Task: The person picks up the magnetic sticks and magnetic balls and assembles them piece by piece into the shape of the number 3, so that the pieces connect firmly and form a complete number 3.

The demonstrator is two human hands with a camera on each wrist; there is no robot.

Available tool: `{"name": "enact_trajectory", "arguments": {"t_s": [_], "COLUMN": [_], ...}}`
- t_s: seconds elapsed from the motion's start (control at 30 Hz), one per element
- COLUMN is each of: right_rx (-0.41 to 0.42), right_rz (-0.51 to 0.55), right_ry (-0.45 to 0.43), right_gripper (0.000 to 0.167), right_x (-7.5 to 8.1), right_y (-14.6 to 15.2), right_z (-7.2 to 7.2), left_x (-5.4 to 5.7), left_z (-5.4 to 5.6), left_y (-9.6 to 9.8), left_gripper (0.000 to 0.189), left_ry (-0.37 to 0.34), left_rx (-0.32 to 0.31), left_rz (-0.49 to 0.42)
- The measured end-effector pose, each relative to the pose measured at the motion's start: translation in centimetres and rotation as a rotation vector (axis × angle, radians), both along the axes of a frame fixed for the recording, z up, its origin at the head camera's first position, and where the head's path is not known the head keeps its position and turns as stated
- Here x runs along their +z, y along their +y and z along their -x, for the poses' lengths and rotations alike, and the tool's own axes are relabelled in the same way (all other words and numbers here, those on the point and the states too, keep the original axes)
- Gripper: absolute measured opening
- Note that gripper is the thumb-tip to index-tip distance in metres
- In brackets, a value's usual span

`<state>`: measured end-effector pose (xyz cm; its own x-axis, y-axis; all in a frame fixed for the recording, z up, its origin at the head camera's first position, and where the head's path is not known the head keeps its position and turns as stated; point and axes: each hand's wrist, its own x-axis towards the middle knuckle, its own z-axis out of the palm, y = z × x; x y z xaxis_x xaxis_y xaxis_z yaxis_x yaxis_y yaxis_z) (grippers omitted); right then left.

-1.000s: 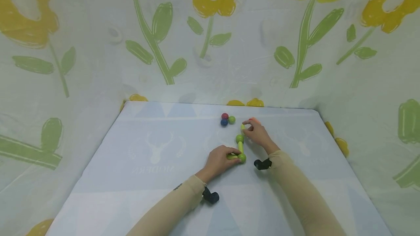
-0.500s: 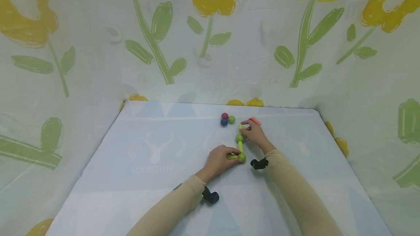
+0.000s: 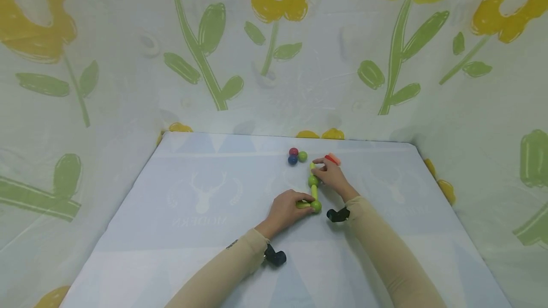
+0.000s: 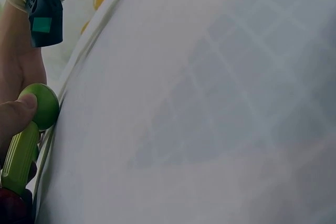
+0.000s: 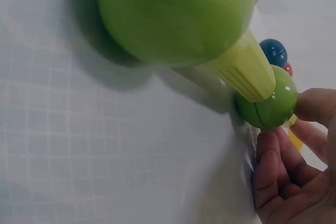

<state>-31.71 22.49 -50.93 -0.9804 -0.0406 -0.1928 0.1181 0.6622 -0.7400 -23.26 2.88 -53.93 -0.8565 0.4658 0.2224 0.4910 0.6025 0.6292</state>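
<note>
Two green balls joined by a yellow-green rod [image 3: 314,192] lie in a line on the table in the head view. My left hand [image 3: 286,209] pinches another short rod [image 3: 303,205] that runs sideways into the near ball [image 3: 316,206]. At the far ball [image 3: 313,181], my right hand [image 3: 333,176] pinches a third yellow-green rod [image 3: 312,166] end-on to it. The right wrist view has my right fingers [image 5: 268,166] around the far ball [image 5: 273,100]; whether that rod is seated is hidden. A left thumb [image 4: 20,111] touches a green ball [image 4: 46,106] in the left wrist view.
Beyond my hands, a red ball [image 3: 293,151], a blue ball [image 3: 293,160] and a loose green ball [image 3: 302,156] sit together. Red and orange sticks [image 3: 334,158] lie just past my right hand. Flower-printed cloth walls [image 3: 299,84] stand behind the table [image 3: 205,236].
My right hand has moved slightly left, bringing its rod from beside the line into line with the far green ball. My left hand has stayed in place.
</note>
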Motion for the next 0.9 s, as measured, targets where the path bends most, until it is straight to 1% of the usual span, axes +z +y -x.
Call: {"name": "enact_trajectory", "arguments": {"t_s": [0.23, 0.47, 0.8, 0.9], "right_rx": [0.007, 0.014, 0.006, 0.003], "right_rz": [0.011, -0.004, -0.005, -0.006], "right_ry": [-0.004, -0.002, -0.011, -0.014], "right_gripper": [0.046, 0.047, 0.046, 0.046], "right_x": [-0.11, 0.05, -0.64, -0.57], "right_y": [0.23, 0.24, 0.36, 0.32], "right_z": [-0.07, -0.19, 0.14, 0.06], "left_x": [-0.08, -0.07, 0.01, 0.02], "left_z": [-0.02, -0.02, -0.13, -0.18], "left_y": [0.04, 0.13, 0.07, 0.09], "left_gripper": [0.028, 0.028, 0.028, 0.028], "left_ry": [-0.002, -0.014, -0.018, -0.019], "left_rx": [0.006, 0.007, 0.016, 0.019], "left_rz": [0.002, 0.003, 0.008, 0.005]}}
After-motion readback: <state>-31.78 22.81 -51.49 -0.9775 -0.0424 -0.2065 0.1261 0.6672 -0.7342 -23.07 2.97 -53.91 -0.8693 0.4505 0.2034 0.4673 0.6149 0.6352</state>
